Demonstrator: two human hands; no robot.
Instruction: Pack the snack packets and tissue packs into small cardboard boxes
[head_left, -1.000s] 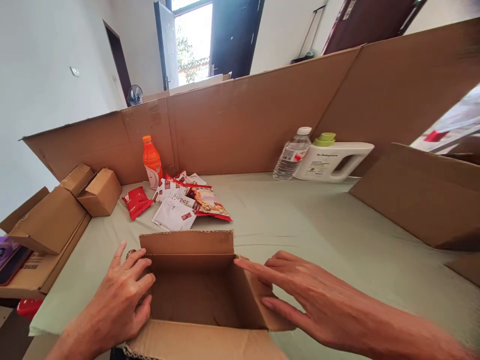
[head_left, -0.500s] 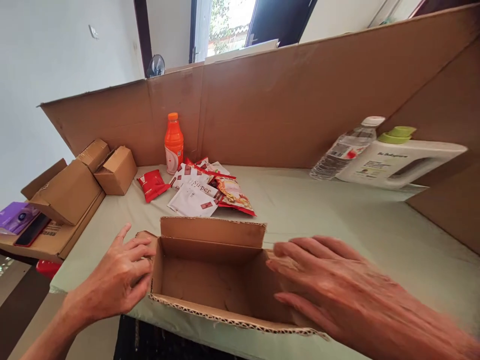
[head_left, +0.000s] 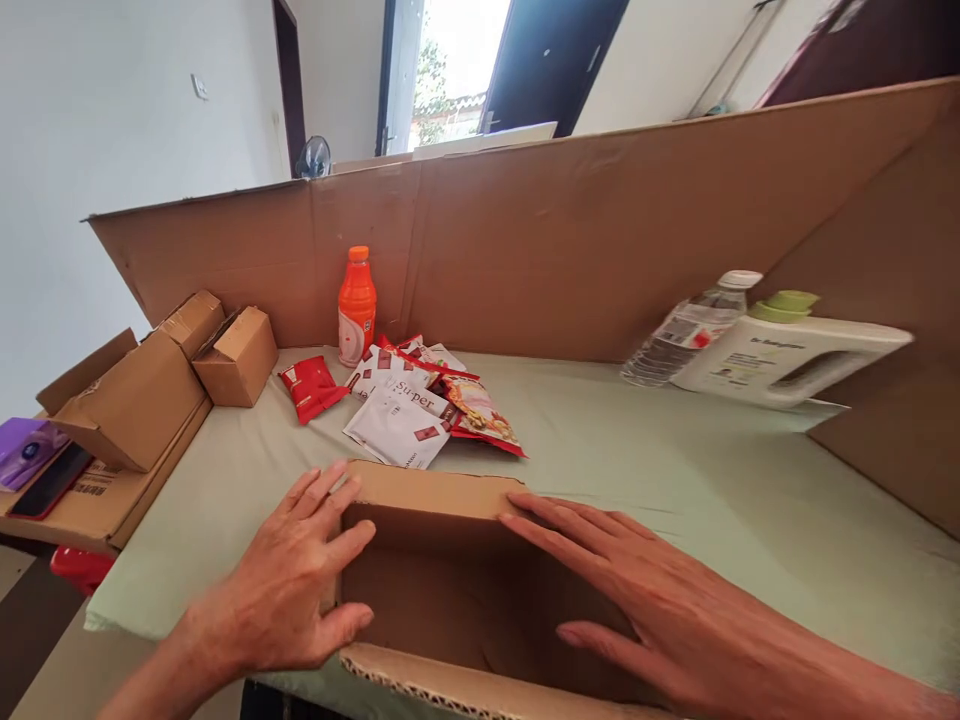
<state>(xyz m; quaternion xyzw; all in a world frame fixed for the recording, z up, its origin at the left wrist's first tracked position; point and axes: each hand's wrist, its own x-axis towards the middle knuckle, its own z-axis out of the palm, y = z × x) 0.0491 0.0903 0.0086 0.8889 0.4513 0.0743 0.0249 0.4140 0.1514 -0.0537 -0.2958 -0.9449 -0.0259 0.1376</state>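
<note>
An open cardboard box (head_left: 442, 590) stands at the near edge of the green-covered table (head_left: 675, 480). My left hand (head_left: 296, 580) presses flat on its left side flap, fingers spread. Across from it, my right hand (head_left: 622, 590) lies flat over the right flap and upper edge of the box, fingers stretched out. Neither hand grips anything. Just beyond the box lies a pile of snack packets (head_left: 416, 400), white and red, with a small red packet (head_left: 311, 385) to their left. An orange drink bottle (head_left: 356, 305) stands upright behind them.
Tall cardboard walls (head_left: 600, 230) fence the table at the back and right. Small closed boxes (head_left: 150, 385) are stacked at the left edge, with a purple item (head_left: 26, 445) beside them. A clear water bottle (head_left: 686, 330) and a white detergent jug (head_left: 787, 355) lie at the right.
The box's flaps have folded inward under both hands. My left hand moved right onto the left flap, and my right hand slid left and forward over the right flap.
</note>
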